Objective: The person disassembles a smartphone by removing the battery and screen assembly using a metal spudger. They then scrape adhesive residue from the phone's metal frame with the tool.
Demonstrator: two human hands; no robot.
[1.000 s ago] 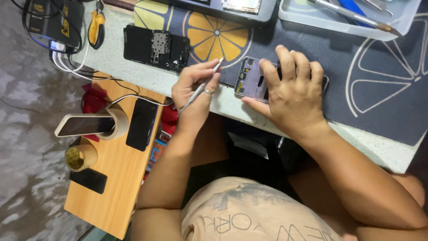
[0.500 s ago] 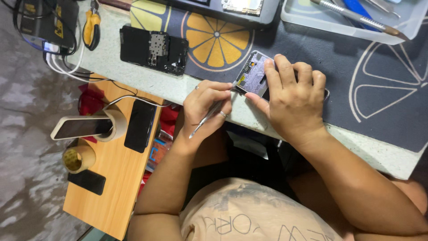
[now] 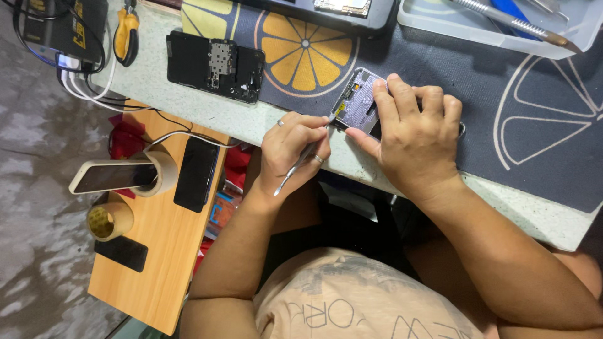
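My right hand [image 3: 414,138] is shut on an opened phone [image 3: 358,103] with a pale purple inner frame, pressing it down on the dark mat [image 3: 502,94] near the table's front edge. My left hand [image 3: 295,150], a ring on one finger, grips a thin metal pry tool [image 3: 295,169]. The tool's upper tip meets the phone's lower left corner, and its other end sticks out below my fingers. My right fingers hide most of the phone.
A black disassembled phone [image 3: 213,66] lies left of the orange-slice print [image 3: 301,50]. Yellow-handled pliers [image 3: 125,34] and a black box [image 3: 56,25] with cables sit at the far left. A clear tool tray [image 3: 490,28] stands behind. The wooden side table [image 3: 163,251] holds phones and tape rolls.
My left hand has turned the tool from pointing up and away to its tip touching the phone's corner. The phone and my right hand have shifted slightly.
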